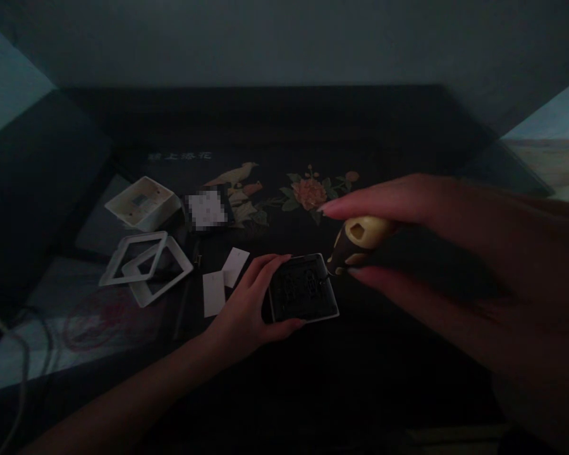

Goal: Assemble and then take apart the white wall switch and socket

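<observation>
My left hand (pixel 246 303) grips the left side of a square socket or switch panel (pixel 303 291), fingers at its upper edge and thumb at its lower edge. The panel shows a dark, ribbed face inside a white rim. Close to the camera, my right hand (pixel 446 246) has its thumb and forefinger around a yellow-and-black screwdriver (pixel 370 232). A hole shows in the handle's near end. The screwdriver leans down toward the panel's right edge; its tip is too dark to make out. Two small white plates (pixel 214 294) lie left of my left hand.
Farther left are two overlapping white square frames (pixel 173 272) and an open white box (pixel 145 202). A dark square piece with a blurred label (pixel 207 210) lies beside the box. Small metal bits (pixel 198 260) sit near the frames. Cables (pixel 26 360) run along the left edge.
</observation>
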Tool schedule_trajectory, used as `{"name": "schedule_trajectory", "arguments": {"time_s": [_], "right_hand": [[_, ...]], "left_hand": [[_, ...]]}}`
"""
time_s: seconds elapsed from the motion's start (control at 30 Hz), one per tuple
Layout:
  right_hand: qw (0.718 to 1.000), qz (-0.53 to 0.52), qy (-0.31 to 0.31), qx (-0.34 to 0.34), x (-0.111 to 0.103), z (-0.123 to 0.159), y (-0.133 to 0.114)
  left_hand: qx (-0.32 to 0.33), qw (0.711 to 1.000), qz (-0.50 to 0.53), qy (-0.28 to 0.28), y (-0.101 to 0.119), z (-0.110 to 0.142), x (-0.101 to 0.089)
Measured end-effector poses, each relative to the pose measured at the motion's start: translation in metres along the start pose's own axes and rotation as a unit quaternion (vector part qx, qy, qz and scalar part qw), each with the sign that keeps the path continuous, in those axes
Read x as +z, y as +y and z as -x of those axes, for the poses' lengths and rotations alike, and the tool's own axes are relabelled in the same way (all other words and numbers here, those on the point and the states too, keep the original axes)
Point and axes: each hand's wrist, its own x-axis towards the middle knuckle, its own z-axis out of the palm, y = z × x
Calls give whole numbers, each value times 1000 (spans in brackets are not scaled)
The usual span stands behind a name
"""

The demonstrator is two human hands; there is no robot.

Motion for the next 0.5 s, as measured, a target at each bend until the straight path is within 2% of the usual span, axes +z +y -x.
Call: {"name": "schedule_trajectory", "arguments": {"time_s": [0.13, 0.4, 0.5], "right_hand": [[999, 25, 24, -1, 2, -2, -2], [1000, 3, -29, 2, -3, 9, 2], [1000, 24, -3, -4, -2, 4, 1]], "left_hand": [[3, 1000, -13, 1, -1, 1, 0], [10, 1000, -11, 3, -4, 2, 1], [10, 1000, -15, 1, -3, 2, 0]]}}
